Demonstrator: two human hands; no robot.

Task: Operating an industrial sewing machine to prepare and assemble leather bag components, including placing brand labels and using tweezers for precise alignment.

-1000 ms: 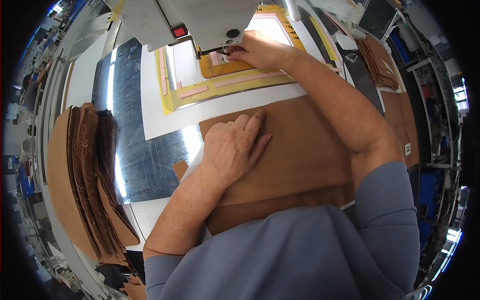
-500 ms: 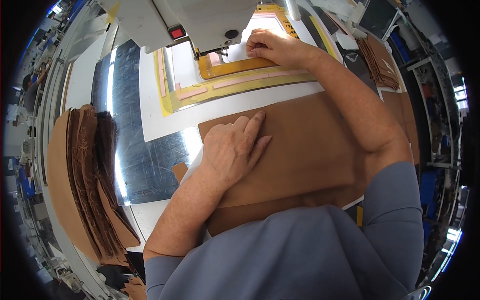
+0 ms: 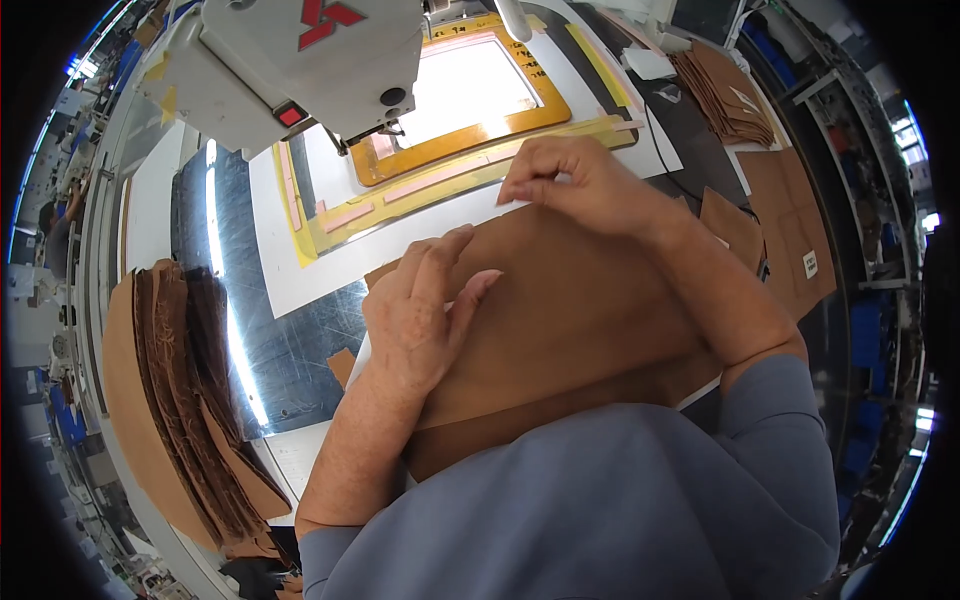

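Observation:
A large brown fabric panel point(image 3: 570, 320) lies in front of me, over another brown layer whose edge shows nearest my body. My left hand point(image 3: 410, 320) rests on the panel's left part, fingers stretched and thumb apart. Close to the panel's far edge, my right hand point(image 3: 590, 185) has its thumb and forefinger pinched together; whatever is between them is too small to make out. Beyond it lie a clear template point(image 3: 400, 214) with yellow and pink strips and an amber frame point(image 3: 455, 152). The sewing machine head point(image 3: 350, 70) stands over that frame's left side.
A thick stack of brown pieces point(image 3: 150, 400) stands at the left, beside a shiny metal plate point(image 3: 215, 330). At the far right are folded brown pieces point(image 3: 722, 95) and a brown panel with a white tag point(image 3: 795, 220). A small brown scrap point(image 3: 342, 367) lies left of my left wrist.
My right hand has come back from the amber frame to the fabric panel's far edge, still pinched. The left hand's fingers have lifted slightly. The view has shifted.

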